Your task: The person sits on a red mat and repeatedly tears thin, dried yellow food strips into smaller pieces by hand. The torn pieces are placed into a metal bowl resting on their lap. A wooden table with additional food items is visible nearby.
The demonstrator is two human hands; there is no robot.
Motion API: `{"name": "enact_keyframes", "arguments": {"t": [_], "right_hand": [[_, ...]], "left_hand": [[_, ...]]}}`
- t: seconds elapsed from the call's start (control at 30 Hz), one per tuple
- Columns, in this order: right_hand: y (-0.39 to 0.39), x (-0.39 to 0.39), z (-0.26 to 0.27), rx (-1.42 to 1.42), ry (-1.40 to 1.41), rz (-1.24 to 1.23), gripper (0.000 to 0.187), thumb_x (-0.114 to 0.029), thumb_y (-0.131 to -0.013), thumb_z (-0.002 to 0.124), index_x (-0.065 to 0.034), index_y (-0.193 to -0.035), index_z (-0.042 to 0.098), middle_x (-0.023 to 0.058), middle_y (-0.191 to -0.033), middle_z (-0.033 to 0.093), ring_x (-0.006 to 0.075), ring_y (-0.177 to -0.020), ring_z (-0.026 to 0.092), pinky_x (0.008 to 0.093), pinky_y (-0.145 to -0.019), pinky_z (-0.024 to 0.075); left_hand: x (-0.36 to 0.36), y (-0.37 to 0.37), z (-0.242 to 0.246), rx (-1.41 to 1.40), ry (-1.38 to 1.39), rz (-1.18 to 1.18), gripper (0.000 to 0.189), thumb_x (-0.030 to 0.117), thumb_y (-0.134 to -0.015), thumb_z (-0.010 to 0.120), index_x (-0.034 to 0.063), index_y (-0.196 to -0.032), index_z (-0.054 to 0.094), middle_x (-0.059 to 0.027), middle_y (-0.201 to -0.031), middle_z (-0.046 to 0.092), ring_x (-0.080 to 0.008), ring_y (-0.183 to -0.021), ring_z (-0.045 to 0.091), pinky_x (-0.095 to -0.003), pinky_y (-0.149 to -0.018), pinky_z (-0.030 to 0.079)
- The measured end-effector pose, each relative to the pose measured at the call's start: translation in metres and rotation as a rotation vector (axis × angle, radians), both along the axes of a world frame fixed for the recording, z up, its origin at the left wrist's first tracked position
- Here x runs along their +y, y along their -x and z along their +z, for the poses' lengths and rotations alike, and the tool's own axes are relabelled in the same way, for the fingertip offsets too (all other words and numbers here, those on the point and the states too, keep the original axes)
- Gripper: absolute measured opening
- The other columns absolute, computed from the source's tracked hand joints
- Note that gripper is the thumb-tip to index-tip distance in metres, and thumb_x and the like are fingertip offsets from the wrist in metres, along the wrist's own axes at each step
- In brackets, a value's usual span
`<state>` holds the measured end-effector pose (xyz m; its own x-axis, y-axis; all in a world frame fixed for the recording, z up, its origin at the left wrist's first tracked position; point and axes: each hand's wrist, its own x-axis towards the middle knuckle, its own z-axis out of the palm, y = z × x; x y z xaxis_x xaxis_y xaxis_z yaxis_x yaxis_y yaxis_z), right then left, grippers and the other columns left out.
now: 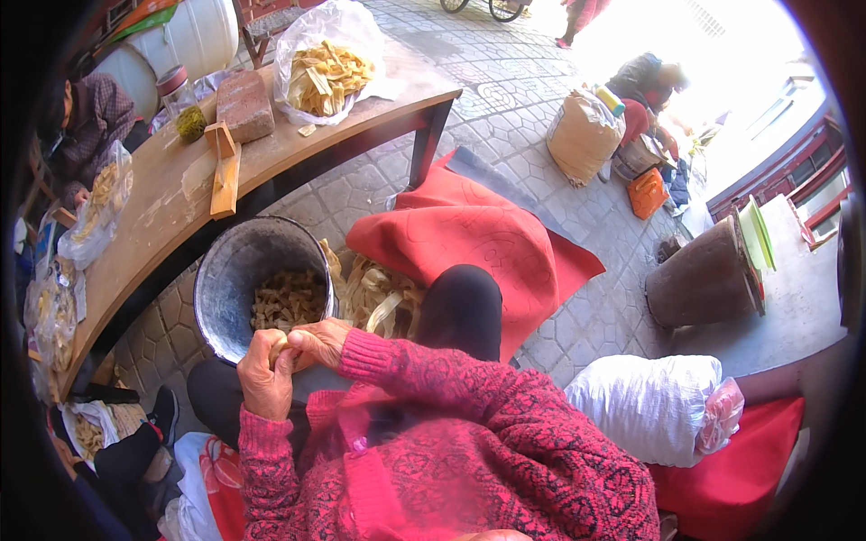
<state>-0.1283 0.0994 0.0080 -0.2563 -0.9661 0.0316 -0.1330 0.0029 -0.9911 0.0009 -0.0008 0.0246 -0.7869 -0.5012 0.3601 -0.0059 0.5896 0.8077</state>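
Note:
My left hand (266, 375) and my right hand (322, 341) meet at the near rim of a deep grey bucket (230, 270). Between their fingertips they grip a small pale yellow folded strip (278, 347), mostly covered by the fingers. Inside the bucket, short tan pieces (287, 301) cover part of the bottom. Long pale dried strips (382, 294) lie in a heap just right of the bucket, partly hidden by my knee and a red cloth (467, 230).
A wooden table (162, 182) curves along the left, bearing a brick (245, 106), a wooden block tool (226, 172) and a plastic bag of yellow strips (328, 78). Other people sit at left and far right. A full sack (585, 135), brown bucket (703, 274) and white bundle (643, 406) stand rightward.

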Motion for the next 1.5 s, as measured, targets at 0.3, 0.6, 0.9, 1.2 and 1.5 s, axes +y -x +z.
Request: {"name": "enact_keyframes", "arguments": {"t": [0.3, 0.6, 0.9, 1.2, 1.5], "right_hand": [[-0.009, 0.003, 0.001, -0.030, 0.031, 0.037, 0.034, -0.038, -0.095, 0.042, -0.0051, -0.094, 0.049, 0.0102, -0.076, 0.059, 0.0221, -0.065, 0.063, 0.0316, -0.050, 0.0511], [0.001, 0.014, 0.003, -0.111, 0.194, 0.096, 0.040, -0.042, -0.096, 0.037, -0.0046, -0.089, 0.050, 0.0066, -0.073, 0.055, 0.0151, -0.057, 0.060, 0.0259, -0.046, 0.0505], [-0.003, 0.018, 0.006, -0.190, 0.005, 0.025, 0.035, -0.037, -0.095, 0.040, -0.0046, -0.086, 0.052, 0.0063, -0.072, 0.056, 0.0151, -0.055, 0.055, 0.0269, -0.052, 0.0444], [-0.008, 0.016, -0.013, 0.072, 0.173, -0.304, 0.026, -0.030, -0.093, 0.049, -0.0077, -0.105, 0.042, 0.0099, -0.076, 0.057, 0.0195, -0.064, 0.058, 0.0334, -0.061, 0.0475], [0.006, 0.038, 0.014, 0.259, 0.001, -0.169, 0.031, -0.036, -0.087, 0.058, -0.0051, -0.084, 0.057, 0.0125, -0.063, 0.054, 0.0250, -0.059, 0.057, 0.0355, -0.056, 0.0437]], "left_hand": [[-0.012, -0.014, -0.006, 0.182, -1.107, -0.276, 0.031, 0.019, -0.084, 0.066, 0.0030, -0.108, 0.054, 0.0000, -0.078, 0.059, -0.0032, -0.056, 0.046, -0.0155, -0.052, 0.037], [0.005, -0.017, 0.006, 0.254, -1.179, -0.415, 0.050, 0.010, -0.078, 0.069, -0.0004, -0.123, 0.049, -0.0109, -0.102, 0.062, -0.0166, -0.085, 0.063, -0.0251, -0.078, 0.051], [0.015, 0.005, 0.008, 0.155, -0.159, -0.121, 0.067, 0.046, -0.075, 0.070, 0.0004, -0.121, 0.052, -0.0086, -0.102, 0.053, -0.0186, -0.095, 0.053, -0.0305, -0.086, 0.041], [0.016, 0.002, -0.008, 0.111, -0.521, -0.127, 0.054, 0.046, -0.095, 0.039, -0.0021, -0.114, 0.056, -0.0119, -0.106, 0.061, -0.0215, -0.091, 0.059, -0.0304, -0.083, 0.046], [0.003, -0.002, -0.009, 0.217, -1.523, -0.512, 0.047, 0.044, -0.095, 0.038, 0.0039, -0.112, 0.056, -0.0132, -0.097, 0.057, -0.0170, -0.064, 0.055, -0.0396, -0.068, 0.055]]}}
